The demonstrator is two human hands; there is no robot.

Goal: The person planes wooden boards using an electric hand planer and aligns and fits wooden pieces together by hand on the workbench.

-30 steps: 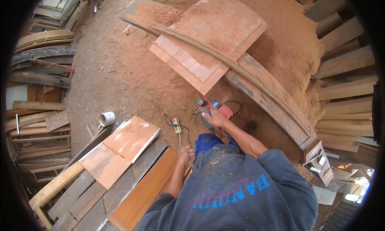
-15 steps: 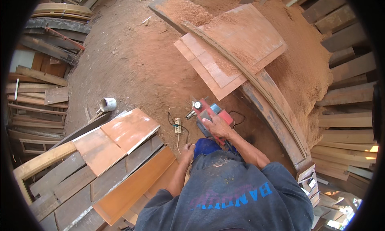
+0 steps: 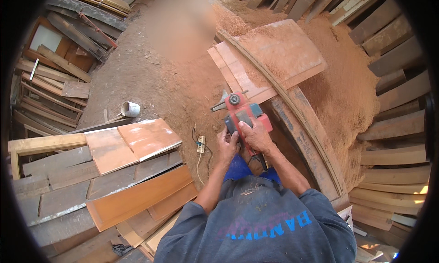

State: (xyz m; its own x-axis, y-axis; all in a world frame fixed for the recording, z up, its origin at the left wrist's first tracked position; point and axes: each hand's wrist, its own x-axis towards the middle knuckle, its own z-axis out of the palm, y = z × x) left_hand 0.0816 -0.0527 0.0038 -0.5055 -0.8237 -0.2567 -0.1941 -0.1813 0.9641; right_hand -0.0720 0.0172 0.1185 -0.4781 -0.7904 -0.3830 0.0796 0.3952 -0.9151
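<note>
A red electric hand planer with a dark knob at its front is held in front of my body. My right hand is wrapped round its rear handle. Against the planer's left side rests my left hand, its fingers curled at the dark casing; their tips are partly hidden. Just beyond the planer, a reddish wood panel covered in shavings lies across a thick plank. A long narrow wooden strip runs over the panel and along the plank.
A socket strip with cables lies on the ground left of my legs. Stacked boards with an orange-brown panel sit at the left, near a whitish bucket. Shavings heap at the right beside leaning planks. A blurred patch hides ground at the top.
My left hand has come up from beside my lap to the planer. The planer, in my right hand, has been raised forward, nearer the panel. The view has shifted slightly.
</note>
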